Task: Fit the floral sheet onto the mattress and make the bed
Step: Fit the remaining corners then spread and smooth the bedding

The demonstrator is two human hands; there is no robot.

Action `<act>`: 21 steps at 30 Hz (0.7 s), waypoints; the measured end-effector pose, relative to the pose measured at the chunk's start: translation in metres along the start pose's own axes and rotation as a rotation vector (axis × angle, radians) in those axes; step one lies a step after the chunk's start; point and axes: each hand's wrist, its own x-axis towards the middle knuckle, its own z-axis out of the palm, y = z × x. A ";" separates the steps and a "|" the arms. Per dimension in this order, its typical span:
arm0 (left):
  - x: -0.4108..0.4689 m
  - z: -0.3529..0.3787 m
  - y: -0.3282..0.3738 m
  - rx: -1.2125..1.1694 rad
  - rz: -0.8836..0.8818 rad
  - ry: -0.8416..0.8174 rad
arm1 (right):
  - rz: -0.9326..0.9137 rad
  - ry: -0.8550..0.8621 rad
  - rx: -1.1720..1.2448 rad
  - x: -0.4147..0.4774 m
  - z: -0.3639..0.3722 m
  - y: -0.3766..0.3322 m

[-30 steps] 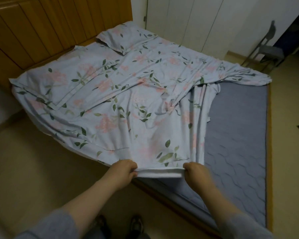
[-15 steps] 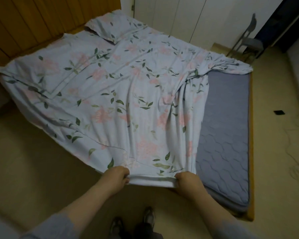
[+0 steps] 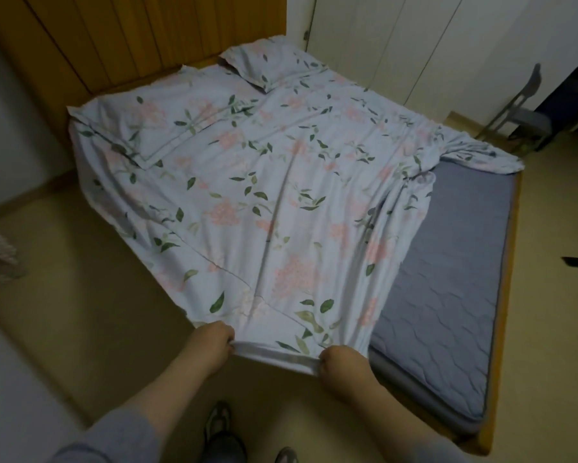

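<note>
A pale blue floral sheet (image 3: 280,195) lies spread over most of the bed, bunched into folds along its right side. The grey quilted mattress (image 3: 447,279) shows bare on the right and at the near corner. My left hand (image 3: 214,342) and my right hand (image 3: 339,365) both grip the sheet's near hem, stretched taut between them above the floor in front of the bed. Two matching floral pillows lie at the head, one (image 3: 270,61) at the back and one (image 3: 137,128) on the left under the sheet's pattern.
A wooden headboard (image 3: 130,38) backs the bed. White wardrobe doors (image 3: 397,45) stand behind. A folding chair (image 3: 521,118) is at the far right. A small dark object (image 3: 574,261) lies on the beige floor. My shoes (image 3: 219,426) are below.
I have stepped back and to the left from the bed, drawing the sheet's near hem with both hands past the mattress edge. More floor shows below the hem.
</note>
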 end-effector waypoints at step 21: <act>0.004 0.027 0.017 -0.058 -0.146 -0.111 | -0.074 -0.024 0.128 -0.012 0.012 0.011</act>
